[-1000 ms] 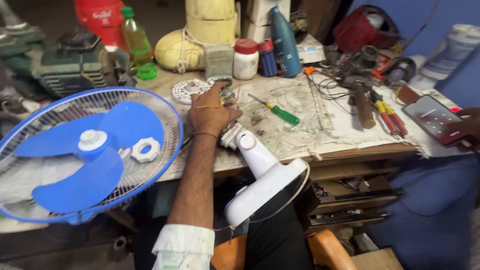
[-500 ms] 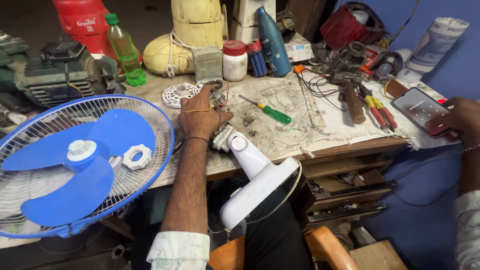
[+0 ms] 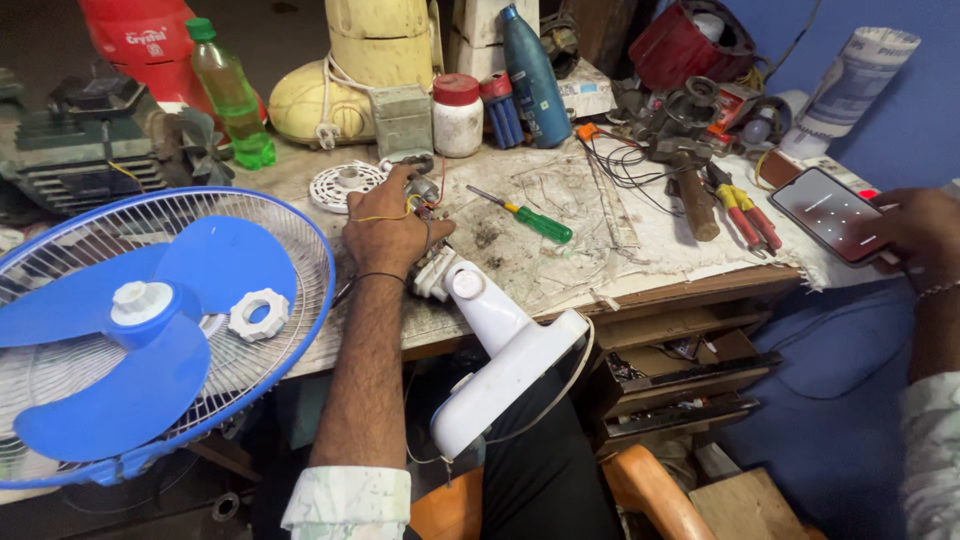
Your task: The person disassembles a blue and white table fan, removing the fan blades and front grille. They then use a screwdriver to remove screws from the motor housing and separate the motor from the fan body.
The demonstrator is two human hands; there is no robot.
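Paper-covered workbench (image 3: 640, 225), left hand (image 3: 385, 225) on fan motor (image 3: 420, 190)

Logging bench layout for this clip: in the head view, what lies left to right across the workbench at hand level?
Blue fan blade → left hand on the fan motor → green-handled screwdriver → hammer → red-and-yellow pliers → phone → right hand.

A dark lit phone screen (image 3: 828, 214) at right; a red-capped white jar (image 3: 458, 116) stands behind.
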